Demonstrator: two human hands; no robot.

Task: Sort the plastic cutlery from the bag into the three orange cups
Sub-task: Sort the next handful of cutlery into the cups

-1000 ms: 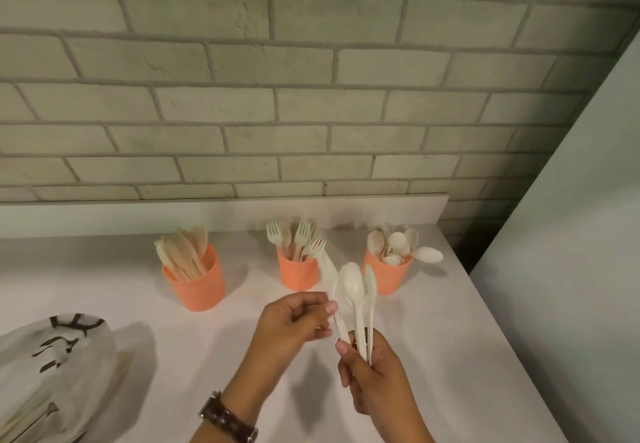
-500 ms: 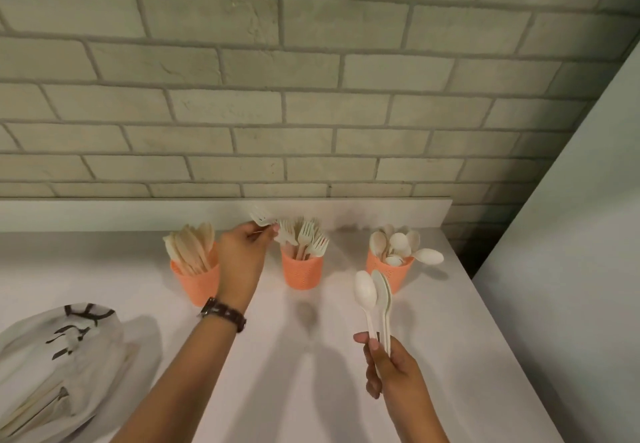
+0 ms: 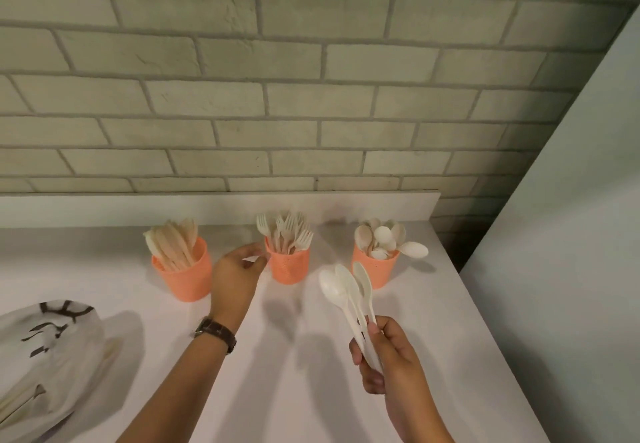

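A bunch of spoons (image 3: 346, 292) is gripped by the handles in the right hand (image 3: 386, 359), bowls fanned upward, near the spoon cup (image 3: 374, 271) by the bench's (image 3: 304, 394) far right corner, likely for dropping in. The left hand (image 3: 237, 278) is held loose and empty beside the fork cup (image 3: 289, 267).

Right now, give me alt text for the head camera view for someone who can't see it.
A right hand holds white plastic spoons over a white counter; the empty left hand is beside the orange fork cup, flanked by the knife cup and spoon cup. A printed bag lies at left.
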